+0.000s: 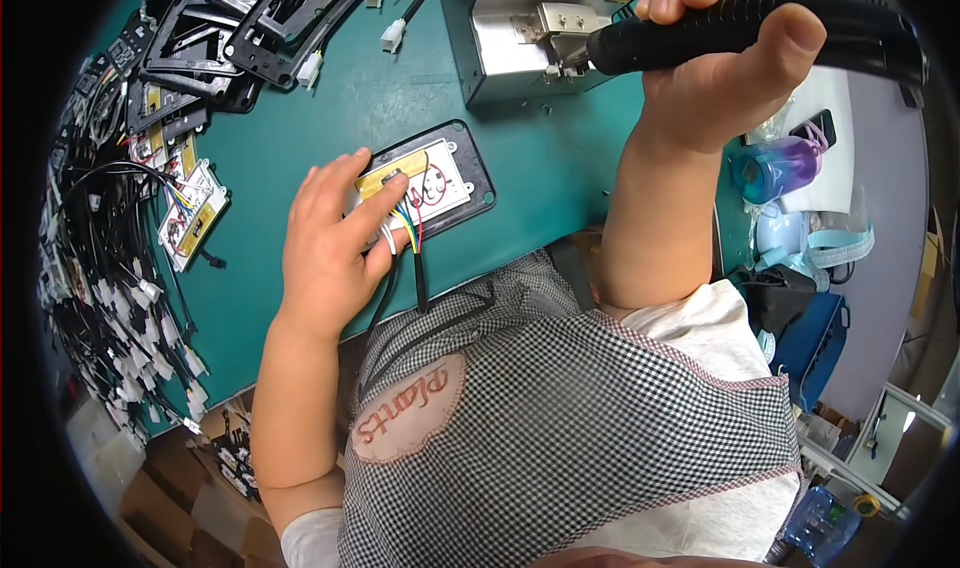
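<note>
Board in its black frame lies on the green mat, long axis slanting up-right — left hand pins its near-left end, fingers spread. Right hand, fist clamped round a black iron, sits up-right of the board — farther off.

Single head-worn fisheye, looking straight down

It sits above the person's chest, close over the green surface, forearms coming up from the lower edge, straight edges bending toward the dark round rim.
</note>
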A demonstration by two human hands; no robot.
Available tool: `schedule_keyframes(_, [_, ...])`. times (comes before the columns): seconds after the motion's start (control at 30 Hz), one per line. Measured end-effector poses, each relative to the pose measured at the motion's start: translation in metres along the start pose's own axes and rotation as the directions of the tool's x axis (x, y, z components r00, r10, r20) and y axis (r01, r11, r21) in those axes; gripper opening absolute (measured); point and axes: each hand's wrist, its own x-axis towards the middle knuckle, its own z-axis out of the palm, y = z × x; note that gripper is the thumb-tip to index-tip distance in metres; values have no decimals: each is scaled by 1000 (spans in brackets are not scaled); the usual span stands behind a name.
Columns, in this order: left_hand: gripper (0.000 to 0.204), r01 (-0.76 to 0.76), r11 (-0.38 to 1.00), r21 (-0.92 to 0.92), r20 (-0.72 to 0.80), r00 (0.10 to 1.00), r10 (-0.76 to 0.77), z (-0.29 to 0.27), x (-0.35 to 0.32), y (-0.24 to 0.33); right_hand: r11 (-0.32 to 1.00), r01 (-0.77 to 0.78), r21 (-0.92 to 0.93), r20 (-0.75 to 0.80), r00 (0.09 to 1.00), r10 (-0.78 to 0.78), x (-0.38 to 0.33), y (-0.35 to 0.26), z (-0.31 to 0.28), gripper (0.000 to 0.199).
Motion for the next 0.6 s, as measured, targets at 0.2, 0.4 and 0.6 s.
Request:
schedule_keyframes(0.2, [55,-10,999,-38,0,1000,10,-1,1,-1,939,-191,286,271,956,112,-36,-8,9,73])
schedule_keyframes(0.4, [51,-27,999,-38,9,1000,28,0,0,-6,930,-188,316,385,921,55,-74,2,28,79])
schedule_keyframes(0.6, [52,-17,999,-42,2,1000,17,0,-2,-6,899,-408,159,337,878,339,-90,-4,39,73])
